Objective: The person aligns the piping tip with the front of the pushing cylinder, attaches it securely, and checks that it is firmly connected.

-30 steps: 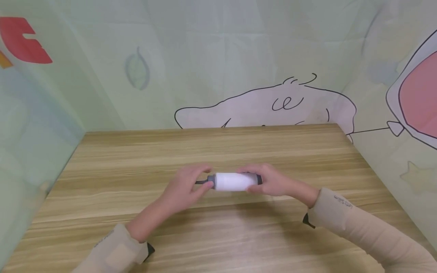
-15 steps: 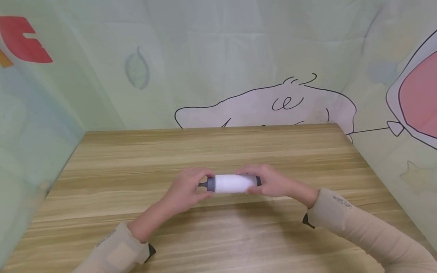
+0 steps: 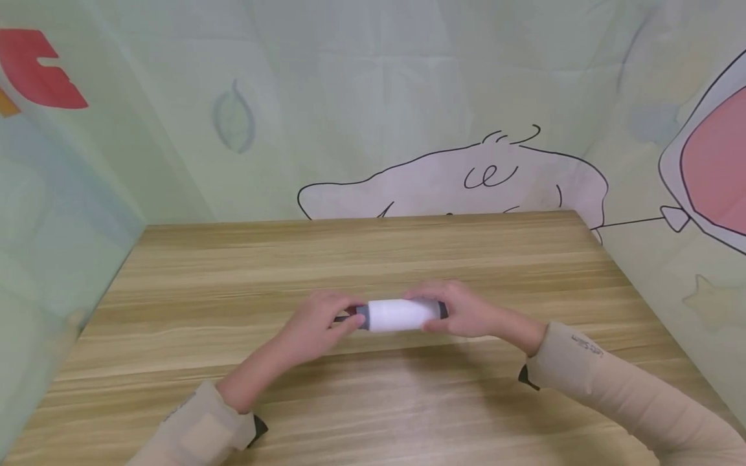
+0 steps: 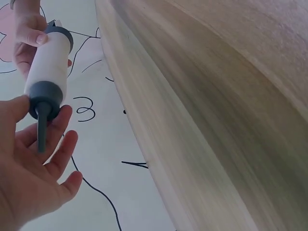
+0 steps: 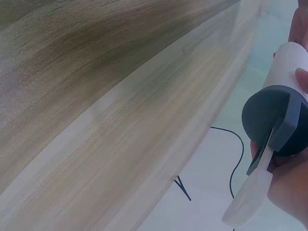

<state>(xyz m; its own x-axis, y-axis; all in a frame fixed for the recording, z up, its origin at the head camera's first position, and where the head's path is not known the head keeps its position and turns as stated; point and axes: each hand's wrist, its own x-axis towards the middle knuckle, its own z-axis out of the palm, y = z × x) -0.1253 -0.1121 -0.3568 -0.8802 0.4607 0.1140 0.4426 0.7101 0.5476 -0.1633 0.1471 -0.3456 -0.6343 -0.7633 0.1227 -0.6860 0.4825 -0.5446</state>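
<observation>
A white tube with dark grey ends and a thin grey nozzle (image 3: pixel 402 315) is held level over the table in the head view. My right hand (image 3: pixel 460 309) grips its right end, thumb on the near side and fingers over the far side. At the other end, my left hand (image 3: pixel 317 323) pinches the grey nozzle cap (image 4: pixel 45 96) between thumb and index finger. Its other fingers are spread below the nozzle in the left wrist view. A flat grey piece and a pale lever-like part (image 5: pixel 250 197) show at the right end in the right wrist view.
Beneath the hands is a wood-grain table (image 3: pixel 373 401). A pale green cloth (image 3: pixel 350 97) printed with cartoon drawings hangs behind it and along the sides. A beige sleeve covers each forearm.
My left hand's thumb and fingers have shifted about the nozzle cap, and the cap looks turned or tilted slightly. The tube has dropped a little in view; my right hand keeps nearly the same place.
</observation>
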